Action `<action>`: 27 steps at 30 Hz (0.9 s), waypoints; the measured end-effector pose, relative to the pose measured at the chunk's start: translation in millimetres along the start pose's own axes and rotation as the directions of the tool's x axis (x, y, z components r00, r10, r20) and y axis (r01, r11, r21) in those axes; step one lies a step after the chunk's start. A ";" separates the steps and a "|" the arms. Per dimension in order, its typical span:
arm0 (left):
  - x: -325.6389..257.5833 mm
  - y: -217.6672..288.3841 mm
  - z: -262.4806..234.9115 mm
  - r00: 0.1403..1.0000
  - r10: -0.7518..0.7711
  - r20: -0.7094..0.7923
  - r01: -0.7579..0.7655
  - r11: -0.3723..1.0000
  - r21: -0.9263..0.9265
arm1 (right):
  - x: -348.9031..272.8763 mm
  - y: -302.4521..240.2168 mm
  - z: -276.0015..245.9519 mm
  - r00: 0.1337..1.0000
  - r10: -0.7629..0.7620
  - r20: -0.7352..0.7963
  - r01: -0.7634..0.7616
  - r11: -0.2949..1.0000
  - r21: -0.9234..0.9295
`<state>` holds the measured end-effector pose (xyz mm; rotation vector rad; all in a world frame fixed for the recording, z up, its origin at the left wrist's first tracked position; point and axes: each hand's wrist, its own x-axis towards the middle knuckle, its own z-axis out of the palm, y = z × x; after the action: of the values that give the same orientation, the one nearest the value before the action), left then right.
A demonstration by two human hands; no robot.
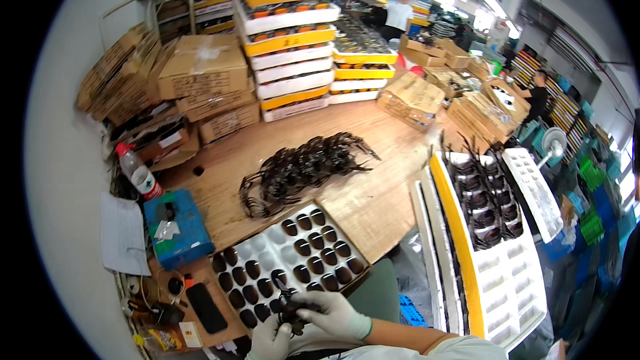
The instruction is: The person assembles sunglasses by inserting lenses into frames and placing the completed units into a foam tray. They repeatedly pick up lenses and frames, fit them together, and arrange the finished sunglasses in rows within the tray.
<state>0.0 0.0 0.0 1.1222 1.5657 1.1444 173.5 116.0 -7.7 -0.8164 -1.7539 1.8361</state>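
Both hands wear white gloves and meet at the lower edge of the view, just in front of the person's body. The left hand and the right hand hold together a dark pair of sunglasses; the fingers of the right hand are closed on its upper side, and the fingers of the left hand are closed on it from below. The sunglasses are over the near edge of a white compartment tray, whose cells mostly hold dark lenses or glasses. Behind the tray, a heap of dark sunglasses lies on the wooden table. To the left of the tray there are a blue box, a plastic bottle with a red cap and a black phone. To the right stands a stack of white and yellow trays with more dark glasses. Cardboard boxes and other stacked trays stand at the far side of the table.
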 end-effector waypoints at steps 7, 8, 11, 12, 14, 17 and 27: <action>-9.7 49.0 50.1 0.994 0.041 0.097 -0.047 0.997 0.060 | -37.2 4.6 -37.0 0.995 0.076 -0.071 -0.061 0.980 0.187; -8.1 59.7 49.6 0.991 0.051 0.125 -0.054 0.998 0.026 | -35.5 2.0 -40.2 0.995 0.101 -0.019 -0.092 0.958 0.272; -6.3 60.8 43.2 0.963 0.040 0.266 -0.038 0.999 -0.011 | -39.4 16.9 -51.4 0.970 0.132 0.205 -0.204 0.899 0.388; -7.7 54.1 35.4 0.953 0.041 0.301 -0.051 0.998 0.023 | -38.7 14.9 -50.8 0.965 0.089 0.248 -0.174 0.921 0.349; -11.0 47.4 21.7 0.940 0.023 0.339 -0.056 0.995 0.088 | -37.9 -0.4 -42.8 0.966 0.048 0.256 -0.129 0.942 0.309; -10.9 55.2 10.4 0.937 0.035 0.347 -0.108 0.975 0.193 | -30.0 7.4 -32.4 0.964 -0.018 0.266 -0.085 0.925 0.370; -15.0 78.2 8.5 0.965 0.156 0.211 -0.179 0.979 0.096 | -31.8 -12.0 -25.3 0.985 -0.061 0.165 0.035 0.988 0.152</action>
<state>24.5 0.5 76.3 1.4249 1.4126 1.0226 213.0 112.9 7.2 -0.5704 -1.6951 2.0265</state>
